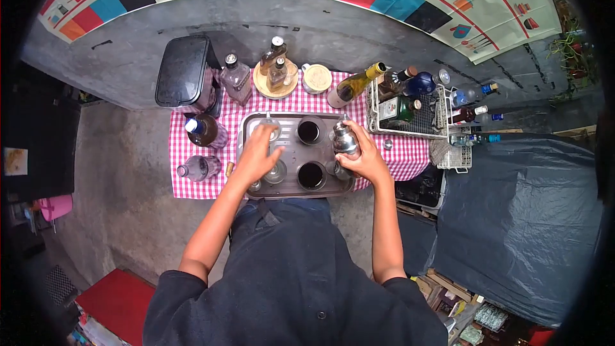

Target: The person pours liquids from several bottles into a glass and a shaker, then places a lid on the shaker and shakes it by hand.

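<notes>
My right hand (366, 157) is wrapped round a shiny metal shaker (344, 140) at the right side of the grey tray (291, 192). Over the tray's left side is my left hand (257, 156), its fingers apart and nothing held in them. Clear glasses stand under and beside it, one (276, 172) just below its fingers and one (271, 125) near the back edge, partly hidden. Between my hands are two dark-filled glasses, one (309, 131) at the back and one (312, 176) nearer to me. Another clear glass lies partly hidden below the shaker.
Several bottles surround the tray, including a blue-capped brown bottle (205, 131) and a clear one (198, 168) at left. Behind are a round wooden board (261, 83), a mug (316, 79) and a yellow-necked bottle (352, 86). A wire basket (410, 133) holds bottles at right.
</notes>
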The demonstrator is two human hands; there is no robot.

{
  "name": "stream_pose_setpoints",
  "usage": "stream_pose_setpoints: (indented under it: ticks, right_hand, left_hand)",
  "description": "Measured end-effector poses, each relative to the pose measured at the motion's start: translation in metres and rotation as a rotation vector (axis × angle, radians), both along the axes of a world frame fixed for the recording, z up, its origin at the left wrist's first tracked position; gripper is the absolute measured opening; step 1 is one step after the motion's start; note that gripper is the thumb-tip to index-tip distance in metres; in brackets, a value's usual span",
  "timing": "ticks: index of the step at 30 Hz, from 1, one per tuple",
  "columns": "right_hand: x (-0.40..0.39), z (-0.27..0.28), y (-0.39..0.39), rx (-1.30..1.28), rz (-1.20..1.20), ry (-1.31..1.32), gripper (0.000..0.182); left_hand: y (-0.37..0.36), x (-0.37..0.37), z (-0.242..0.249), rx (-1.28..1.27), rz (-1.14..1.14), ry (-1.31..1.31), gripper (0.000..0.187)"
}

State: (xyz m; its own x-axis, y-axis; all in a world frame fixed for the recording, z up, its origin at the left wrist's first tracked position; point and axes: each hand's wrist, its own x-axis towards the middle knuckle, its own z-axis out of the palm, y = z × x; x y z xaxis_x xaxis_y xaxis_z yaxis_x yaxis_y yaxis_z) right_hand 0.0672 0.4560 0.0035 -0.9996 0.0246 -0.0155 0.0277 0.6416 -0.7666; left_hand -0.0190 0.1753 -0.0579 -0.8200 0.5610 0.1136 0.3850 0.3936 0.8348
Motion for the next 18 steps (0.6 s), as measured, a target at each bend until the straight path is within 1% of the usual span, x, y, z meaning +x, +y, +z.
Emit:
stream_pose_setpoints:
  ticks: [2,6,8,10,11,13,18]
  right_hand:
    - [-0.002,-0.011,0.005,0.034,0.016,0.011,0.082]
    - [-0.007,-0.018,0.008,0.086,0.056,-0.018,0.080]
    - [-0.008,-0.014,0.007,0.106,0.087,-0.102,0.079]
    - [-0.010,-0.024,0.011,0.114,0.110,-0.088,0.080]
    - [-0.011,-0.025,0.010,0.125,0.121,-0.099,0.080]
    - [-0.014,-0.028,0.011,0.127,0.129,-0.151,0.083]
    - [-0.017,-0.032,0.012,0.134,0.135,-0.169,0.081]
  left_hand:
    - [-0.008,-0.007,-0.015,-0.099,0.127,0.064,0.049]
    - [-0.010,-0.017,-0.043,-0.106,0.183,0.037,0.052]
    - [-0.007,-0.019,-0.048,-0.127,0.182,0.026,0.056]
    - [-0.003,-0.020,-0.053,-0.154,0.193,0.008,0.060]
    - [-0.001,-0.021,-0.058,-0.152,0.189,0.009,0.060]
    - [0.002,-0.023,-0.065,-0.174,0.181,0.024,0.067]
    - [0.007,-0.023,-0.069,-0.200,0.187,0.010,0.070]
